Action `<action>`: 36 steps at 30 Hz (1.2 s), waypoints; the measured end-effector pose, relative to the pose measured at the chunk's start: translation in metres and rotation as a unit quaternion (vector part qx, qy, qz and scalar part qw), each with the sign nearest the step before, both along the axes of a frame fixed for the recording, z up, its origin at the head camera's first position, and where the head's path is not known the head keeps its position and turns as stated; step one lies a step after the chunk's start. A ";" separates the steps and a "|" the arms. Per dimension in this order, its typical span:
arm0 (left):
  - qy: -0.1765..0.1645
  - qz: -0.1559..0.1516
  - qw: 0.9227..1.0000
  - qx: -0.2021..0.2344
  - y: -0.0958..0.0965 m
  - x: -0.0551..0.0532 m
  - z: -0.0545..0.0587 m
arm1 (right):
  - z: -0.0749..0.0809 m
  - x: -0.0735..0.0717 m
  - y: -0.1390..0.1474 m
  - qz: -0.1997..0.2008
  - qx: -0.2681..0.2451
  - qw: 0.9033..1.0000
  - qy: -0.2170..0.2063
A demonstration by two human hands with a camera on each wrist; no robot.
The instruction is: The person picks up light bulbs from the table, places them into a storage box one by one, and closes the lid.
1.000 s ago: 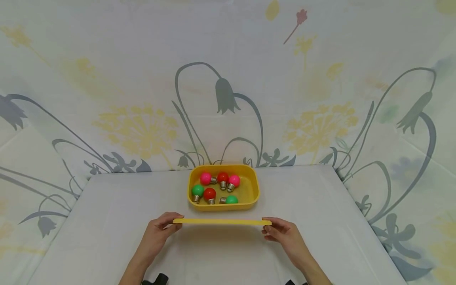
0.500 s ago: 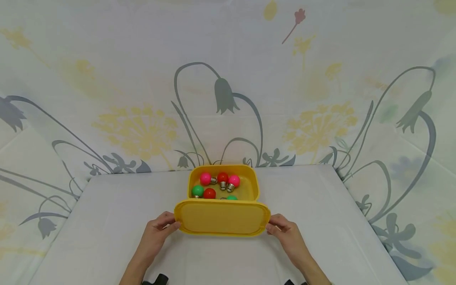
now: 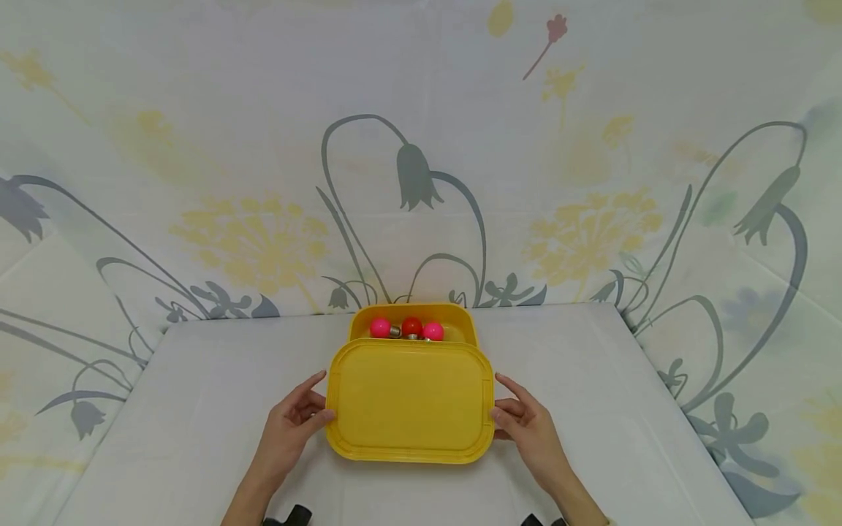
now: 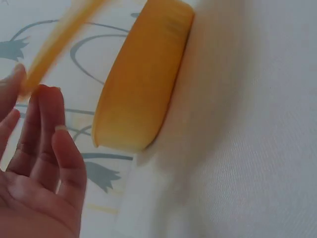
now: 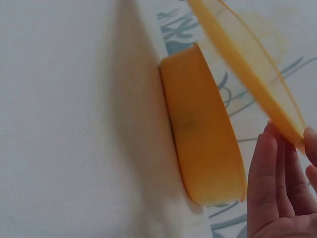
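A yellow rounded lid (image 3: 411, 402) is held level with its broad face up between both hands. My left hand (image 3: 292, 424) pinches its left end with thumb and fingers, index finger stretched out. On the opposite end, my right hand (image 3: 529, 431) grips with its thumb near the edge and index finger raised. Behind it stands a yellow box (image 3: 463, 325), its front half hidden by the lid in the head view. Two pink bulbs (image 3: 380, 327) and a red bulb (image 3: 412, 326) show inside. Both wrist views show the lid (image 5: 242, 69) raised apart from the box (image 4: 143, 74).
A white cloth-covered table (image 3: 217, 387) carries the box near its back edge. Flower-printed fabric (image 3: 526, 146) rises right behind the box and along both sides. Black wrist straps (image 3: 292, 515) show at the bottom of the head view.
The lid has turned from edge-on to showing its broad face, tilting between my hands. It now covers the green bulbs and front red bulb from view. Both index fingers have lifted off the ends.
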State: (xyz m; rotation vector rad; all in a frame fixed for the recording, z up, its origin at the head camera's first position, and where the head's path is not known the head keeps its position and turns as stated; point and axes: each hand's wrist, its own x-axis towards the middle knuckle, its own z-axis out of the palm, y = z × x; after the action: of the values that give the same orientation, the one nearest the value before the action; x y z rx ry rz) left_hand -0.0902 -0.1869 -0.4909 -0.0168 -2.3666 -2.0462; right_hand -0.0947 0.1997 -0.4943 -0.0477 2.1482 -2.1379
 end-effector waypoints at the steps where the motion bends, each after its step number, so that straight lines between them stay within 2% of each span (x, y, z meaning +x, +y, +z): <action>1: 0.015 -0.004 1.000 0.003 0.000 0.000 0.000 | 0.001 0.000 0.000 -0.002 0.003 1.000 0.009; 3: 0.044 -0.013 0.999 0.008 0.000 0.001 0.000 | 0.002 0.001 -0.001 -0.001 0.012 1.000 0.028; 6: 0.071 -0.018 0.997 0.015 0.000 0.002 0.001 | 0.005 0.002 -0.001 -0.003 0.031 0.999 0.040; 10: 0.080 -0.022 0.996 0.018 0.000 0.001 0.001 | 0.008 0.001 0.000 0.001 0.040 0.998 0.046; 17: 0.097 -0.037 0.995 -0.002 -0.002 -0.001 0.003 | 0.008 -0.003 0.005 0.047 0.040 0.992 0.113; 23: 0.117 -0.061 0.991 0.008 -0.002 -0.004 0.007 | 0.010 -0.010 0.006 0.056 0.043 0.987 0.142; 27: 0.113 -0.045 0.993 0.001 0.000 -0.008 0.009 | 0.011 -0.016 0.005 0.052 0.051 0.987 0.146; 36: 0.106 0.026 0.993 -0.032 0.006 -0.020 0.013 | 0.016 -0.033 -0.001 0.031 0.082 0.985 0.150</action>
State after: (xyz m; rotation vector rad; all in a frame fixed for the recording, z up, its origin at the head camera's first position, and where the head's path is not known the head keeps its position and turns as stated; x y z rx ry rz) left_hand -0.1098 -0.1808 -0.4774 -0.1636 -2.2768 -1.8429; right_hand -0.1277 0.1987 -0.4782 -0.4436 2.4411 -2.0202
